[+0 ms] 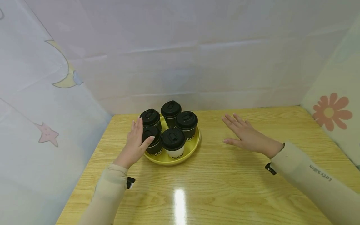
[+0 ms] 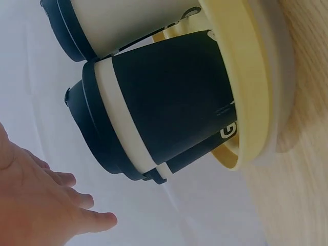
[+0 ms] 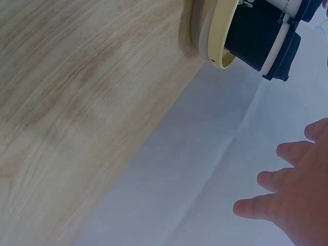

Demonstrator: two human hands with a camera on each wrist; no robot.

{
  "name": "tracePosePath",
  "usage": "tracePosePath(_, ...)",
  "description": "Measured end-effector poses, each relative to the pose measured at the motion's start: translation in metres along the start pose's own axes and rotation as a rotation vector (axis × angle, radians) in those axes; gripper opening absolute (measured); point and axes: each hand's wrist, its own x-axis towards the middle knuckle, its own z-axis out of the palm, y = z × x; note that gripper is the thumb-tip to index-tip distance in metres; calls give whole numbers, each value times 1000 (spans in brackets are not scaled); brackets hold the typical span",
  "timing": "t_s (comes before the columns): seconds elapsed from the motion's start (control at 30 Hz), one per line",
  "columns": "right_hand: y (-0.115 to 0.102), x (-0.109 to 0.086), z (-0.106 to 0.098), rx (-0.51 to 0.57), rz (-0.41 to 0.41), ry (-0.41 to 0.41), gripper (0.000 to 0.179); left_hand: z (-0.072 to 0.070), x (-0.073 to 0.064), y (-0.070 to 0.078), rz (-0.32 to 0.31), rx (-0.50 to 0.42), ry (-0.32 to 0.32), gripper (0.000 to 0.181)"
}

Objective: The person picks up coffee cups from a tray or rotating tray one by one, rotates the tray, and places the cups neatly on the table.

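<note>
A round yellow tray (image 1: 194, 150) on the table carries several paper coffee cups with black lids. One cup (image 1: 175, 153) at its front is white; the others, such as the black cup (image 1: 189, 132) at the right, wear dark sleeves. My left hand (image 1: 135, 143) has its fingers stretched out and overlaps the tray's left cups in the head view. In the left wrist view those fingers are apart from the nearest cup (image 2: 169, 97). My right hand (image 1: 244, 136), fingers spread and holding nothing, hovers over the table to the right of the tray.
The wooden table (image 1: 219, 187) has a bright light reflection near its front. A pale cloth backdrop (image 1: 225, 72) rises behind it, with printed side walls at left and right bearing a moon, a star and a flower (image 1: 332, 112).
</note>
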Motion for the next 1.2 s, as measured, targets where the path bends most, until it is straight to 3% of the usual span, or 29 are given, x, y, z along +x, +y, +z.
tracePosePath(0.3, 1, 2, 5, 42, 16, 13, 82, 5, -9, -11, -13, -60, 67, 79)
tracePosePath(0.8, 0, 4, 20, 186, 44, 30, 84, 16, -19, -29, -113, -235, 182, 74)
tracePosePath(1.0, -1, 6, 26, 211, 41, 31, 85, 17, -21, -34, -187, -298, 173, 69)
tracePosePath(1.2, -1, 9, 34, 222, 41, 44, 85, 22, -21, -40, -315, -387, 164, 71)
